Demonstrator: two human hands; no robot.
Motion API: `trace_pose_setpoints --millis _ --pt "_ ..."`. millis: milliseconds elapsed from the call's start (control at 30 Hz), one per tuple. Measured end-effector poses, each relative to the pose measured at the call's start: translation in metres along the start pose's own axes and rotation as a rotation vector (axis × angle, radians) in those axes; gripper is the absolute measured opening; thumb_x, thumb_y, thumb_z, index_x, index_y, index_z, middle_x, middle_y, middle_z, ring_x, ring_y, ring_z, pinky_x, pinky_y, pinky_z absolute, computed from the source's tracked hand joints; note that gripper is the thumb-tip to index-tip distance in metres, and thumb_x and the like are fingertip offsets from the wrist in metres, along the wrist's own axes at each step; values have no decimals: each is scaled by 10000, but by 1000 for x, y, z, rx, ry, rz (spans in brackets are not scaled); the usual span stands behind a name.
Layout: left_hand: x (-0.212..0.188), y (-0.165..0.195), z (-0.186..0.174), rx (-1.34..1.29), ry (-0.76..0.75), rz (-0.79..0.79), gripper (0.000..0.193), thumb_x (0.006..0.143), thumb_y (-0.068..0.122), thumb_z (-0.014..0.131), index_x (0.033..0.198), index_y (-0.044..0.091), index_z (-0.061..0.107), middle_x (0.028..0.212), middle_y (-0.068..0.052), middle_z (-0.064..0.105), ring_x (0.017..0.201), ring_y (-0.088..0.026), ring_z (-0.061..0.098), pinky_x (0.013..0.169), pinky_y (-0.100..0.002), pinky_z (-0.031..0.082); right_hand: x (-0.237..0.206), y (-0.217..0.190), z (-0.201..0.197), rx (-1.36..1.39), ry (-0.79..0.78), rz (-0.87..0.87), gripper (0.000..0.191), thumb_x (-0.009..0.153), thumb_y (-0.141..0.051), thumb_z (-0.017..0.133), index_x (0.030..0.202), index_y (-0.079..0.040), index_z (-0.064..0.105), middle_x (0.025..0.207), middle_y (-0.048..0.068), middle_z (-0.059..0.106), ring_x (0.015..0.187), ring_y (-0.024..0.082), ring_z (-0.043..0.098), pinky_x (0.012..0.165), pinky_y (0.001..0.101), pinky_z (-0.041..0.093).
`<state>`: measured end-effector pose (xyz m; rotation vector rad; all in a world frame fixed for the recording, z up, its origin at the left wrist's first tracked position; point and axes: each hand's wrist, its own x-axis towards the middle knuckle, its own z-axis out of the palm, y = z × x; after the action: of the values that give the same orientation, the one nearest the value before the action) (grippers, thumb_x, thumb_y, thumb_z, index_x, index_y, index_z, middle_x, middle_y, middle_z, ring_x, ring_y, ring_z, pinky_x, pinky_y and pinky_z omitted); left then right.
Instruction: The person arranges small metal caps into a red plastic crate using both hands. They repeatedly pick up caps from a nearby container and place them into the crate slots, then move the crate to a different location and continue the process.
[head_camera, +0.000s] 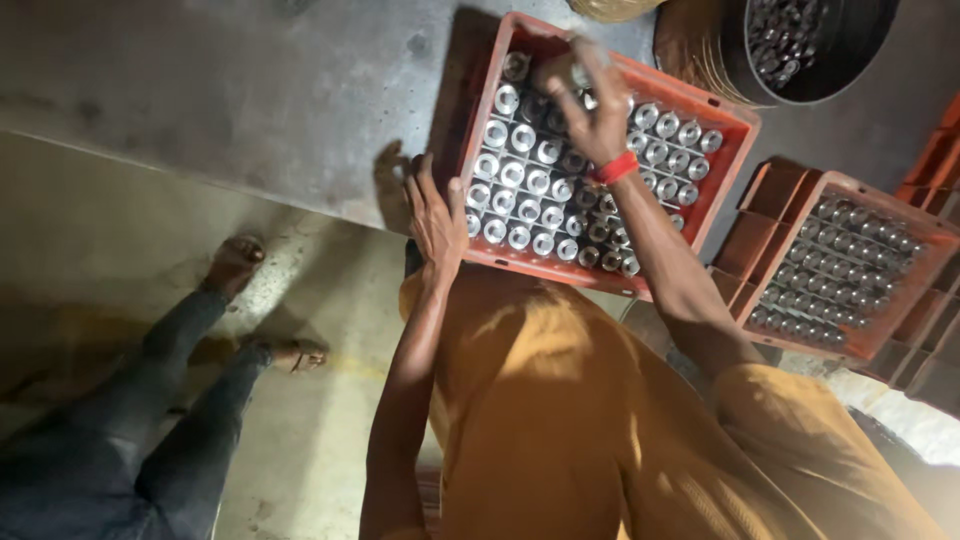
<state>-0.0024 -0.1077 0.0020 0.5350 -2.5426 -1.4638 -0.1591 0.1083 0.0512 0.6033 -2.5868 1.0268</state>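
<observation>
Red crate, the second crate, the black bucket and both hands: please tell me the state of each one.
Red crate: on the table, nearly full of upright metal cylinders.
Second crate: to the side, also filled with cylinders.
Black bucket: holds loose metal parts.
Left hand: open, resting on the red crate's near corner.
Right hand: blurred, fingers curled over the cylinders; what it grips cannot be told.

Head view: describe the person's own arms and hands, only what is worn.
Both arms are bare from above the elbow down; short mustard-yellow sleeves of a loose shirt cover the upper arms. The right hand has a red band round its wrist. The left hand wears no glove, and no band or watch shows on its wrist. No rings can be made out on either hand.
</observation>
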Motion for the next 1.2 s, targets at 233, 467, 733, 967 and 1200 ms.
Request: trace_pose_setpoints --millis 233,467,733,967,1200 --pt "1 2 -2 -22 -10 -20 540 1092 389 476 1493 29 454 1411 -287 519 1291 -496 509 1057 -556 434 -31 -12 4 -69 -109 -77 497 1032 -190 784 1476 -105 576 1339 183 684 1249 331 659 1073 470 562" --pt "0 3 -3 7 5 40 507 1105 367 475 1482 28 454 1405 -283 528 1291 -500 504 1065 -562 424 -55 12 -13 -34 63 111 538 980 -237 820 1440 -61 605 1234 158 710 1116 306 710 955 459 618" --pt "-2 -3 -2 -13 -11 18 509 1094 357 488 1482 29 456 1411 -307 518 1285 -517 502 1047 -560 436 -78 -28 7 23 -212 -87 517 983 -120 833 1444 -5 630 1313 222 644 1163 349 678 973 432 575" --pt "1 -2 -1 14 45 75 507 1096 378 495 1475 42 474 1393 -294 533 1277 -499 523 1056 -554 438 -80 -33 -22 71 77 77 479 957 -75 819 1385 4 619 1272 181 697 1149 301 688 1005 422 552" --pt "-1 -3 -1 3 22 52 510 1097 379 466 1465 27 475 1372 -280 548 1254 -485 533 1052 -546 435 -108 -71 2 149 -92 23 515 961 -96 822 1411 6 594 1285 193 669 1177 297 665 1001 397 555"
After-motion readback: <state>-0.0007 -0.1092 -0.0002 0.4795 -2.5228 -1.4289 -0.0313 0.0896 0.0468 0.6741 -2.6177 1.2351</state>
